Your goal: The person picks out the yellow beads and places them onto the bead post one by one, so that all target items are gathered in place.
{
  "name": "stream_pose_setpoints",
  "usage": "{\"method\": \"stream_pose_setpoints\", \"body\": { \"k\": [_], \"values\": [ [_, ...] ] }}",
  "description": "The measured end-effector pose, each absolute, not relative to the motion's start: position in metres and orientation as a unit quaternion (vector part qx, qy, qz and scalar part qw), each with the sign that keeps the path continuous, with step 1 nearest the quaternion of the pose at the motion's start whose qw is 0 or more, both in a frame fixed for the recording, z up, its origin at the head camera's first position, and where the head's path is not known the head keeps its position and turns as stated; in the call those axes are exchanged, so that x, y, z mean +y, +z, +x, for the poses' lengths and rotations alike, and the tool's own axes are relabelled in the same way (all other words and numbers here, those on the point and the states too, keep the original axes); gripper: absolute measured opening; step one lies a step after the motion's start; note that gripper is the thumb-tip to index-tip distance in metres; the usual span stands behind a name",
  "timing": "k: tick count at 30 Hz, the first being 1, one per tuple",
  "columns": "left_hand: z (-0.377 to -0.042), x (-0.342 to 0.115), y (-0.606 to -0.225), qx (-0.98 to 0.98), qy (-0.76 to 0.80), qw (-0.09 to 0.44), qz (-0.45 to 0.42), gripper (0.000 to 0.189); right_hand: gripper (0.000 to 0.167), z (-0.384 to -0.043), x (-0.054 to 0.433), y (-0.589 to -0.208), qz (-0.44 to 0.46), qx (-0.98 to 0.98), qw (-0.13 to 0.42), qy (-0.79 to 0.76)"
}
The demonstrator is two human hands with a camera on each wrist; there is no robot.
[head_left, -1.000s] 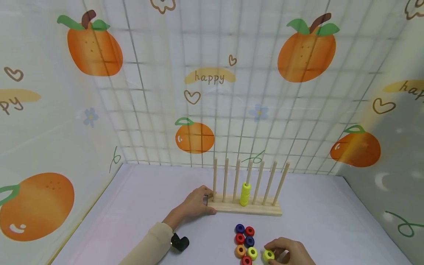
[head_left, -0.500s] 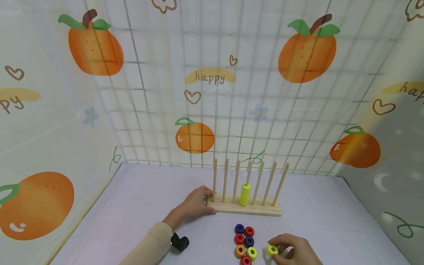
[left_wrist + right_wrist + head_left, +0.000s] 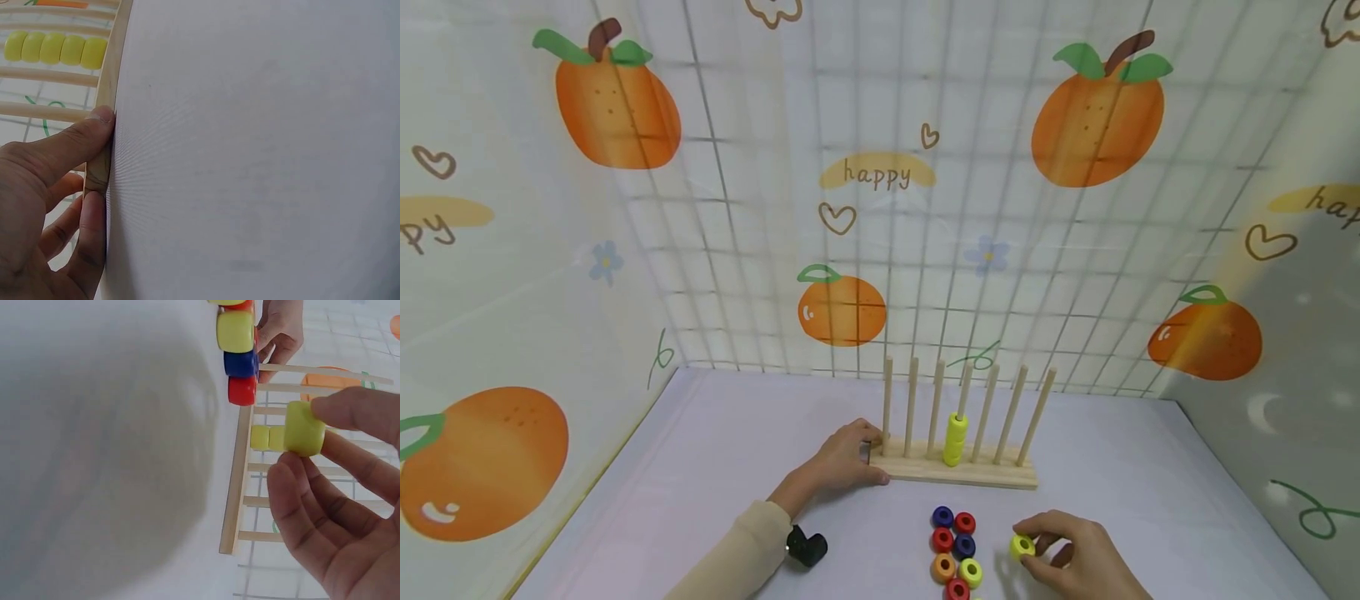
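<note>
A wooden peg rack [image 3: 958,473] with several upright pegs stands on the table. Yellow beads [image 3: 955,440] are stacked on its middle peg; the left wrist view shows the same yellow stack [image 3: 56,49] up close. My left hand [image 3: 846,457] grips the left end of the rack's base [image 3: 97,165], thumb on the near side. At the right, my right hand [image 3: 1078,550] pinches one yellow bead [image 3: 1022,547] between thumb and fingers, above the tabletop. In the right wrist view this yellow bead [image 3: 304,429] overlaps the rack behind it.
Loose beads lie in two rows in front of the rack: blue [image 3: 943,517], red [image 3: 965,523], orange [image 3: 943,567] and yellow [image 3: 971,572]. A black object [image 3: 807,547] sits by my left sleeve [image 3: 741,550]. Printed cloth walls [image 3: 880,250] stand behind and at both sides.
My right hand has lifted the yellow bead and carried it a little forward and right, away from the loose beads. The left hand and the rack have stayed in place.
</note>
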State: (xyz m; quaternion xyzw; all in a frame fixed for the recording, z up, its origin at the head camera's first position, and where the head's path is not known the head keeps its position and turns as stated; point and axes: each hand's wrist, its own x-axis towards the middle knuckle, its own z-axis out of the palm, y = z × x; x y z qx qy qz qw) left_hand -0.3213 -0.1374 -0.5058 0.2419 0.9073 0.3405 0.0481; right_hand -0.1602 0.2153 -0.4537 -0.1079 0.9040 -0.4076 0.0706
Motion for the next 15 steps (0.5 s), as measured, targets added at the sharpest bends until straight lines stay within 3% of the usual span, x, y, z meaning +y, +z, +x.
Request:
{"method": "stream_pose_setpoints", "body": {
  "k": [9,15],
  "values": [
    [-0.32,-0.138,-0.506,0.906,0.333,0.037,0.258,0.071,0.026,-0.163,0.217,-0.441,-0.134,0.91,0.017,-0.391],
    [-0.32,-0.137,-0.504,0.906,0.334,0.042,0.255,0.07,0.025,-0.165,0.219,-0.432,-0.164,0.911,-0.056,-0.374]
  ]
}}
